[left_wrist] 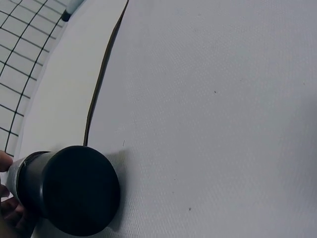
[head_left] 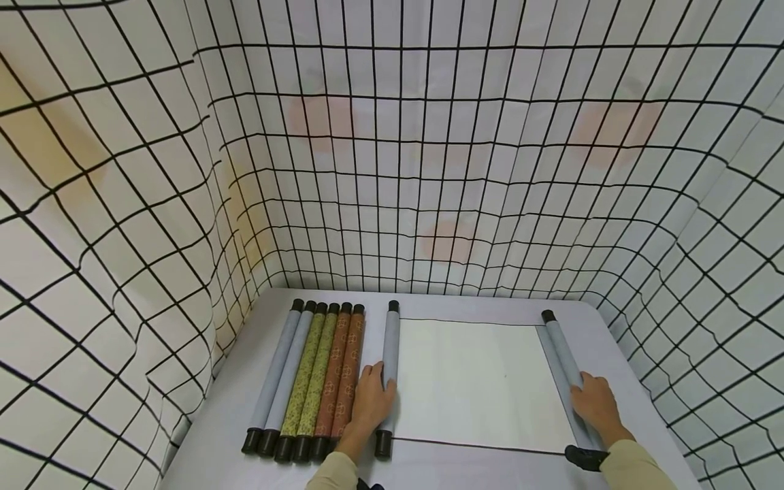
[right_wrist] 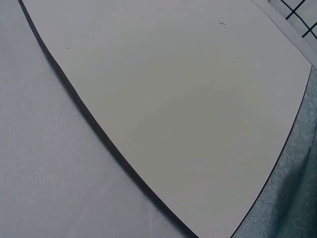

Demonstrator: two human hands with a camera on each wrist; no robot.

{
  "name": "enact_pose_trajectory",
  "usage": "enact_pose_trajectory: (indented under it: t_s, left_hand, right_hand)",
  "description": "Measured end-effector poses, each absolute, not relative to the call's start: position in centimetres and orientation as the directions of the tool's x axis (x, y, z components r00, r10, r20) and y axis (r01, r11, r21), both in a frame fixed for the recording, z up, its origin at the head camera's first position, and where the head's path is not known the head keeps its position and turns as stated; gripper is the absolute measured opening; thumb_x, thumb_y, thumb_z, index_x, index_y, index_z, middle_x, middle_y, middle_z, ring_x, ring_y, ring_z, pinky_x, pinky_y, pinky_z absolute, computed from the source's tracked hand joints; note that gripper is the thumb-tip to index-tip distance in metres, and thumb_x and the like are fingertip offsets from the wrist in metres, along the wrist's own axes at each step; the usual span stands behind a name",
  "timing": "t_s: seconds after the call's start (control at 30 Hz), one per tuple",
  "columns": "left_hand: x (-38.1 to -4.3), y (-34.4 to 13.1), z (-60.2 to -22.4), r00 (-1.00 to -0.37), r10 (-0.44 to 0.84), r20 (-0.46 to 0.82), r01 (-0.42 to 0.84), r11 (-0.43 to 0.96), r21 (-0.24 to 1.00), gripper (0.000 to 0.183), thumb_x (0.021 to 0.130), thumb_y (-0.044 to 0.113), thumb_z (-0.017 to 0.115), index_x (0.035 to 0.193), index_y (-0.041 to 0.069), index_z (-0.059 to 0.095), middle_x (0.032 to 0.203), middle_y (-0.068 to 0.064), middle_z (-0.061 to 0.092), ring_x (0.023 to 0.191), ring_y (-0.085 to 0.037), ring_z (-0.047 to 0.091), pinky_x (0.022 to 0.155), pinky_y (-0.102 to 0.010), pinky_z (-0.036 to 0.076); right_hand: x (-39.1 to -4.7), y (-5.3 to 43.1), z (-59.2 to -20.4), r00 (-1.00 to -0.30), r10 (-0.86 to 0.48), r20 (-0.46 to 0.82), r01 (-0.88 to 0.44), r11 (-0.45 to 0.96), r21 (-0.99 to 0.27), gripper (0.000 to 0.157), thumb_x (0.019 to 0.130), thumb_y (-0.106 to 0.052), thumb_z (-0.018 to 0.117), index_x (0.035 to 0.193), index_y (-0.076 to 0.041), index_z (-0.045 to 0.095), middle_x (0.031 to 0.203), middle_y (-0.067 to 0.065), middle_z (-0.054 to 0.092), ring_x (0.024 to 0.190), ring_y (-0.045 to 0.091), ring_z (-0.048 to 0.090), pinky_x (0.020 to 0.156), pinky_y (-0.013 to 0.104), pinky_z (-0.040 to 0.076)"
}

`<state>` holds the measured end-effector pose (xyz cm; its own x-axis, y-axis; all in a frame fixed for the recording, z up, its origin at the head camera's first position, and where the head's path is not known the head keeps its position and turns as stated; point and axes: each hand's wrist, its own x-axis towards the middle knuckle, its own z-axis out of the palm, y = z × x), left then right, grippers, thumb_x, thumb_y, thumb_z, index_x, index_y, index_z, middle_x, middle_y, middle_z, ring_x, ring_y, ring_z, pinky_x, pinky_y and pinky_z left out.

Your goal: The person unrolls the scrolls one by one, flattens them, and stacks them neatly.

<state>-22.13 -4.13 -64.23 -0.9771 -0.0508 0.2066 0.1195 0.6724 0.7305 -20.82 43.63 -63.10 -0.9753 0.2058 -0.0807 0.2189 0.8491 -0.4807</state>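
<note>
A hanging scroll lies partly unrolled on the table, its blank cream paper facing up between two blue-grey rolled ends. My left hand grips the left roll, thumb on one side and fingers on the other. In the left wrist view, that roll's black end cap fills the lower left, with fingertips just behind it. On the right, my right hand holds the thinner right roll near its lower half. The right wrist view shows the paper's dark edge and blue-grey border; the right hand is out of that view.
Left of the scroll, several rolled scrolls lie side by side: blue-grey, yellow-green and reddish-brown, all with black end caps. Black grid netting over white cloth walls encloses the white table at the back and sides.
</note>
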Motion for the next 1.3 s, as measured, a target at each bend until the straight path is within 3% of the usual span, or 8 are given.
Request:
enact_pose_trajectory:
  t_s: [0.37, 0.87, 1.0, 1.13, 1.3]
  left_hand:
    - [-22.2, -4.3, -64.6, -0.980, -0.038, 0.194, 0.120, 0.669, 0.734, 0.039, 0.102, 0.010, 0.058, 0.137, -0.007, 0.058, 0.117, -0.022, 0.060, 0.106, -0.040, 0.063, 0.091, -0.055, 0.051]
    - [-22.0, -4.2, -64.6, -0.967, -0.019, 0.254, 0.168, 0.700, 0.694, 0.037, 0.103, 0.004, 0.056, 0.137, -0.008, 0.060, 0.113, -0.022, 0.057, 0.100, -0.036, 0.062, 0.085, -0.051, 0.053]
    - [-22.0, -4.2, -64.6, -0.971, -0.020, 0.236, 0.153, 0.710, 0.688, 0.042, 0.104, 0.015, 0.059, 0.139, -0.008, 0.059, 0.115, -0.022, 0.056, 0.101, -0.036, 0.061, 0.086, -0.052, 0.052]
    - [-21.9, -4.3, -64.7, -0.977, -0.011, 0.211, 0.138, 0.722, 0.678, 0.058, 0.098, 0.027, 0.071, 0.142, -0.007, 0.056, 0.120, -0.023, 0.055, 0.106, -0.038, 0.060, 0.090, -0.053, 0.052]
    - [-21.9, -4.4, -64.7, -0.977, -0.006, 0.215, 0.144, 0.725, 0.673, 0.062, 0.091, 0.020, 0.079, 0.142, -0.008, 0.056, 0.117, -0.022, 0.054, 0.101, -0.035, 0.061, 0.087, -0.052, 0.053]
  right_hand:
    - [-20.7, 44.0, -63.2, -0.968, 0.235, -0.086, 0.248, 0.848, -0.469, 0.056, 0.104, -0.014, 0.042, 0.141, 0.027, 0.031, 0.131, 0.051, 0.033, 0.120, 0.067, 0.039, 0.094, 0.073, 0.040]
    - [-20.7, 44.9, -63.4, -0.969, 0.238, -0.063, 0.238, 0.844, -0.481, 0.054, 0.102, -0.016, 0.044, 0.142, 0.020, 0.036, 0.130, 0.048, 0.043, 0.114, 0.064, 0.049, 0.084, 0.070, 0.047]
    - [-20.5, 44.9, -63.1, -0.966, 0.246, -0.082, 0.254, 0.840, -0.480, 0.055, 0.103, -0.016, 0.046, 0.142, 0.021, 0.034, 0.130, 0.049, 0.042, 0.115, 0.064, 0.047, 0.085, 0.070, 0.047]
    - [-20.4, 44.8, -62.9, -0.966, 0.245, -0.085, 0.256, 0.843, -0.473, 0.056, 0.105, -0.016, 0.047, 0.142, 0.022, 0.034, 0.131, 0.049, 0.041, 0.118, 0.065, 0.045, 0.088, 0.071, 0.045]
    - [-20.3, 44.9, -62.9, -0.966, 0.244, -0.082, 0.253, 0.843, -0.475, 0.056, 0.105, -0.016, 0.049, 0.142, 0.023, 0.034, 0.130, 0.049, 0.042, 0.117, 0.065, 0.045, 0.088, 0.071, 0.045]
